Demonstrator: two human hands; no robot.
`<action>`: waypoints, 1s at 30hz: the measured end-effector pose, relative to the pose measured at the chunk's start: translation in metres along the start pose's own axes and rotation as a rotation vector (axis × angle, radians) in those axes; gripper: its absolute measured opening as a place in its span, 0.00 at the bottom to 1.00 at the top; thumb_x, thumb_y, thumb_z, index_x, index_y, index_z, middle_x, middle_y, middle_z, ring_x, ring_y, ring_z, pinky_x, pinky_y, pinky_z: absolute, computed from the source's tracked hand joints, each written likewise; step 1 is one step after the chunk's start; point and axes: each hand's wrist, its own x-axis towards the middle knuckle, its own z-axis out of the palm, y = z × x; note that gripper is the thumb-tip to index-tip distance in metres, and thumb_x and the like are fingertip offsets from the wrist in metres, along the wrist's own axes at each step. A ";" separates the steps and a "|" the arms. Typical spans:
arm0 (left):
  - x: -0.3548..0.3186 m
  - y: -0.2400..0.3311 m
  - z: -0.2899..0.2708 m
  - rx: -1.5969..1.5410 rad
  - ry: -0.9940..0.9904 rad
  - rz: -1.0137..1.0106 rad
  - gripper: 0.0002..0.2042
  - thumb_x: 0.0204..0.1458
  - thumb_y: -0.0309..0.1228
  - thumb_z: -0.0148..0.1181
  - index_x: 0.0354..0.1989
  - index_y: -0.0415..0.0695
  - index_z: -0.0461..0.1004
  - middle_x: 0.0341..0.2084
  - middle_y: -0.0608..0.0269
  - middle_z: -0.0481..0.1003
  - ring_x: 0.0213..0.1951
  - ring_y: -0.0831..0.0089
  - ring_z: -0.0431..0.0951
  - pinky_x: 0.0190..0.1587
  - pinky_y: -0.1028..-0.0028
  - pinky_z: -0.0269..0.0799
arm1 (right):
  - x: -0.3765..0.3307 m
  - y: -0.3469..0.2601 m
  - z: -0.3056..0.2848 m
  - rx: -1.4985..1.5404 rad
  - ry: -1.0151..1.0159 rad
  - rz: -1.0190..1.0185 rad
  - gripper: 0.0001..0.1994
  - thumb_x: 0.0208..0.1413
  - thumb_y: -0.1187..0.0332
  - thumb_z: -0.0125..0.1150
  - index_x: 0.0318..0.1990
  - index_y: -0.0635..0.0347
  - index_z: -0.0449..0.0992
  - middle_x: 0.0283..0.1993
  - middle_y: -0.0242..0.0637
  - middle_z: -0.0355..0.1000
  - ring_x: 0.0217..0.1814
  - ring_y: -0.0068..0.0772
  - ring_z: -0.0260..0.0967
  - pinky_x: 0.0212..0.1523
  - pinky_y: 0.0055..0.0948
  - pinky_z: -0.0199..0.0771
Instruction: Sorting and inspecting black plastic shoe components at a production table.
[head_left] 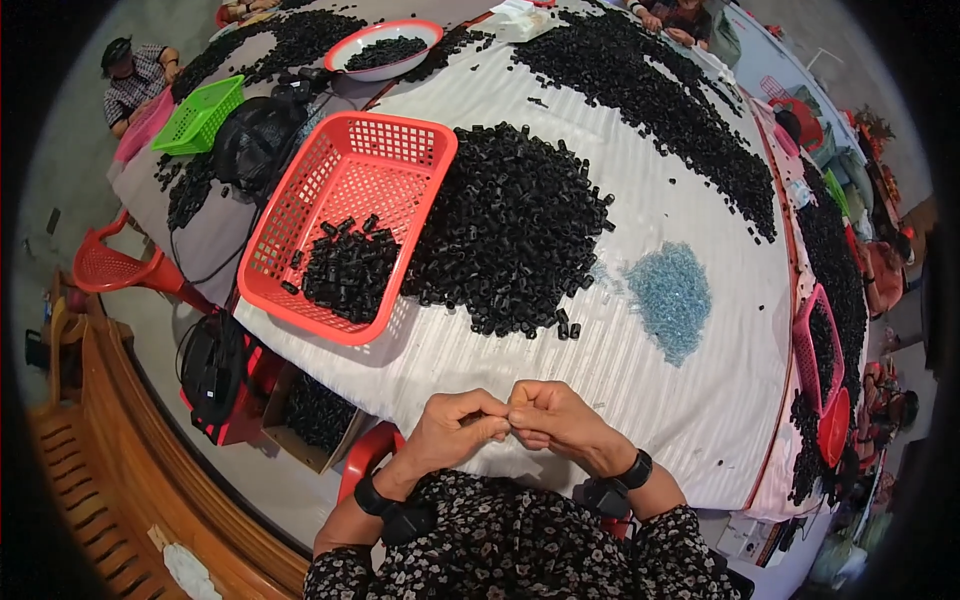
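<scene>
My left hand (457, 428) and my right hand (556, 418) meet over the near edge of the white-covered table, fingertips pinched together. Whatever they hold between them is too small to make out. Beyond them lies a big heap of short black plastic tube pieces (510, 225). A small pile of clear bluish pieces (672, 300) sits to its right. On the left stands a red plastic basket (420, 180) with perforated walls, partly filled with black pieces (352, 270).
A long black heap (650, 90) spreads across the far table. A red-rimmed white basin (425, 40) and a green basket (200, 115) stand at the far left. Below the table's left edge is a cardboard box (300, 455) of black pieces. Other people sit around the tables.
</scene>
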 end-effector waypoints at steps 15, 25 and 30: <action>-0.002 -0.007 0.006 -0.280 0.004 -0.073 0.05 0.52 0.21 0.57 0.36 0.32 0.73 0.28 0.55 0.76 0.31 0.72 0.78 0.35 0.77 0.76 | -0.003 -0.005 0.001 -0.158 0.021 -0.010 0.14 0.54 0.65 0.62 0.23 0.57 0.64 0.17 0.23 0.59 0.15 0.11 0.48 0.14 0.14 0.46; 0.001 -0.014 0.002 -0.658 -0.064 -0.110 0.06 0.54 0.22 0.54 0.37 0.32 0.72 0.26 0.57 0.75 0.28 0.74 0.76 0.33 0.76 0.74 | -0.006 -0.008 0.012 -0.267 0.094 -0.029 0.12 0.57 0.68 0.57 0.23 0.57 0.66 0.18 0.23 0.61 0.16 0.10 0.50 0.17 0.14 0.48; 0.001 -0.013 0.003 -0.554 -0.041 -0.129 0.05 0.54 0.21 0.54 0.37 0.32 0.72 0.26 0.57 0.75 0.28 0.75 0.76 0.33 0.77 0.74 | -0.006 -0.010 0.011 -0.267 0.120 -0.021 0.13 0.57 0.66 0.57 0.23 0.58 0.66 0.18 0.24 0.62 0.18 0.10 0.51 0.18 0.15 0.50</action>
